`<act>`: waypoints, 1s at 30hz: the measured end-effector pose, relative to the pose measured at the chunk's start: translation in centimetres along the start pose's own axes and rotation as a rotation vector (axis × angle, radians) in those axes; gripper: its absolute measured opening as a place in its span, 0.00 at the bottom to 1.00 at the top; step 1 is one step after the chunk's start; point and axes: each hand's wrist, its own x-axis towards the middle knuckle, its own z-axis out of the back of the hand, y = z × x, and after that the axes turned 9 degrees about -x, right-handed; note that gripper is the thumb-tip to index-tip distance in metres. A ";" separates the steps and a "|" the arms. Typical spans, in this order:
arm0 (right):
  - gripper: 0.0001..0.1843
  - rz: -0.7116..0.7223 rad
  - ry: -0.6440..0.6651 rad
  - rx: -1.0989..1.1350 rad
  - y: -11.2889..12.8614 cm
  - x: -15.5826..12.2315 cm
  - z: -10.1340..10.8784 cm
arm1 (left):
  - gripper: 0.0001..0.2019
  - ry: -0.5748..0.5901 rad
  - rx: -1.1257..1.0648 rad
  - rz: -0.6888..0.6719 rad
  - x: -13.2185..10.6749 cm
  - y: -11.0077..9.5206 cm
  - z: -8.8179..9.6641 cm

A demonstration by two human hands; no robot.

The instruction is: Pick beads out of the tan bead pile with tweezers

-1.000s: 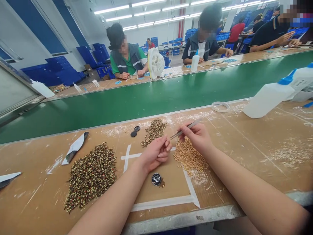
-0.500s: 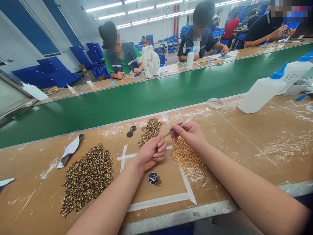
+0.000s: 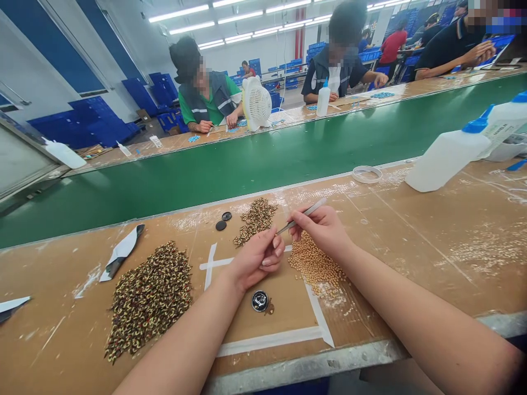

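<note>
Tweezers [image 3: 313, 208] are pinched in my right hand [image 3: 323, 227], their tip pointing left and meeting the fingertips of my left hand [image 3: 259, 258]. Thumb and fingers of my left hand are closed; whatever they hold is too small to make out. Beneath my right hand spreads a heap of small tan beads [image 3: 315, 266]. Beyond my left hand lies a small pile of dark-and-cream pieces [image 3: 257, 216], and a larger heap of similar pieces [image 3: 152, 296] sits left of my left forearm. A little round pot of glossy black stuff [image 3: 259, 301] stands below my hands, a brown smear beside it.
White tape strips [image 3: 272, 341] frame the work spot. Two black caps [image 3: 221, 225] lie behind it. White bottles with blue caps [image 3: 448, 148] and a clear ring [image 3: 367, 174] are at right. A green belt [image 3: 263, 156] separates me from co-workers and a fan [image 3: 257, 104].
The whole view has shifted slightly, putting things a little further right. My hands keep nearly the same pose, with the tweezers still at my left fingertips.
</note>
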 end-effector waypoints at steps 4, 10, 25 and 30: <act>0.17 0.019 -0.008 -0.003 0.0 0.0 0.0 | 0.20 0.015 -0.031 0.001 0.1 0.1 0.1; 0.18 0.029 -0.037 -0.042 -0.1 0.0 0.1 | 0.19 0.017 -0.043 -0.003 0.3 0.2 0.2; 0.12 0.255 -0.132 -0.277 0.5 -1.1 0.0 | 0.18 -0.045 -0.060 -0.051 0.3 0.2 0.1; 0.08 0.414 -0.098 -0.421 1.1 -1.4 -0.1 | 0.19 -0.057 -0.058 -0.075 0.3 0.3 0.0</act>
